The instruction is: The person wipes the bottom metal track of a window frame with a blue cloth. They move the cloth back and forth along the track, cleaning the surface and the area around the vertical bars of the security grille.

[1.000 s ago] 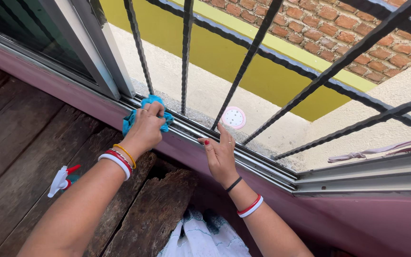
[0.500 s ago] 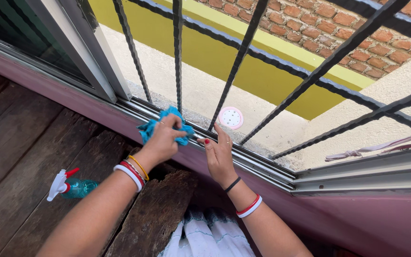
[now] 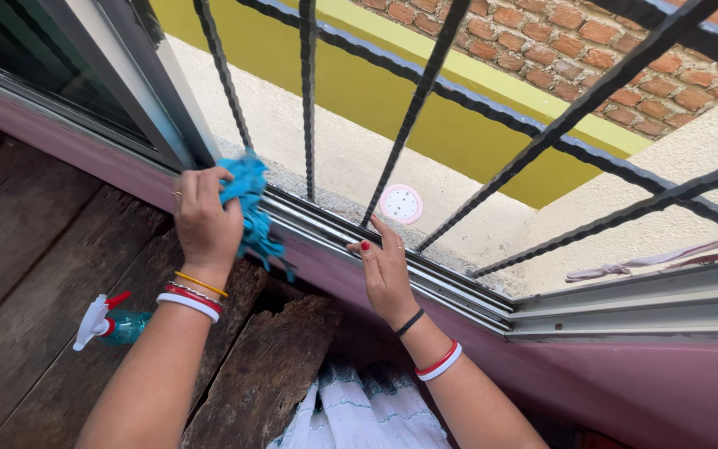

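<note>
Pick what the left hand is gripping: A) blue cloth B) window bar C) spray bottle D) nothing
A: the left hand is closed around the blue cloth at the window track, while the spray bottle lies untouched on the wooden boards.

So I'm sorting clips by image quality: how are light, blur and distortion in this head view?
Head view: harsh sun on the outside ledge, wooden floor in dim shade; blue cloth in the left hand slightly motion-blurred; right hand sharp; window bars splay from wide-angle distortion.
</note>
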